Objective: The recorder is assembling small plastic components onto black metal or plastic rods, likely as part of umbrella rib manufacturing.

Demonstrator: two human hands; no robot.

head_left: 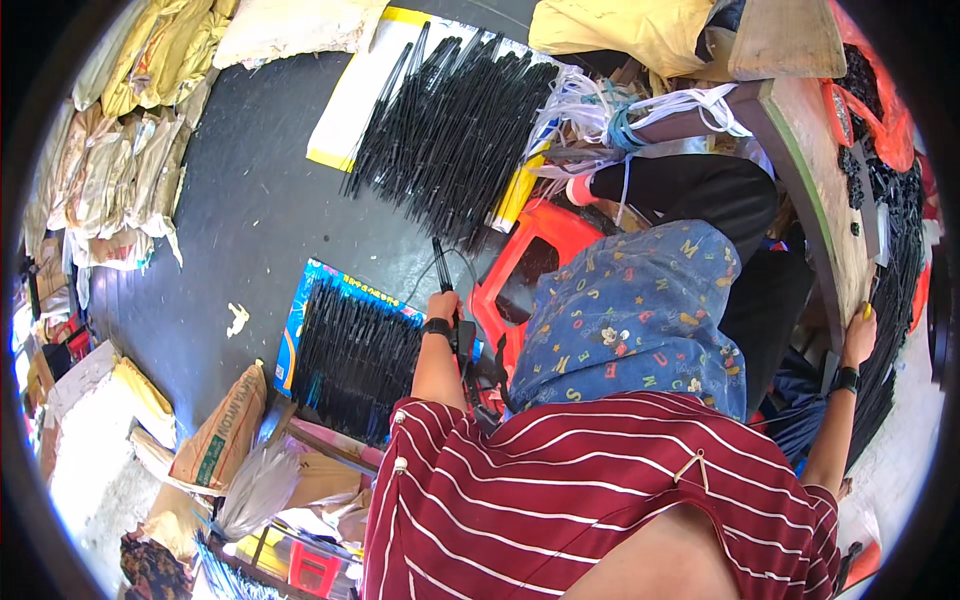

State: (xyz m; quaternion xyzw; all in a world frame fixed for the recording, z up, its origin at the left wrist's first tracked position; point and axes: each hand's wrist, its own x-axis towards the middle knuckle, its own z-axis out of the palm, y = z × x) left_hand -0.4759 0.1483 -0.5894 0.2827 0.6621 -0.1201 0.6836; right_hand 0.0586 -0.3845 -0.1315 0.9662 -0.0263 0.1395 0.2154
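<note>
My left hand (446, 306), a dark band on its wrist, is closed around a few thin black strips (440, 264) that stick up past the fingers. Just left of it, many similar black strips (350, 360) lie side by side on a blue printed sheet (291, 335). My right hand (860, 338) is far to the right, closed at the edge of a pale wooden board (815, 170). A small yellow thing (867, 312) shows at its fingertips; its kind is too small to tell. Beside that hand hangs a mass of long black strips (895, 290).
A large pile of black strips (455, 130) rests on a white and yellow sheet (335, 125). A red plastic stool (495, 290) stands by my knees. White and blue plastic ties (620, 115) lie behind it. Filled sacks (120, 180) line the left, and a brown sack (222, 430) leans lower left.
</note>
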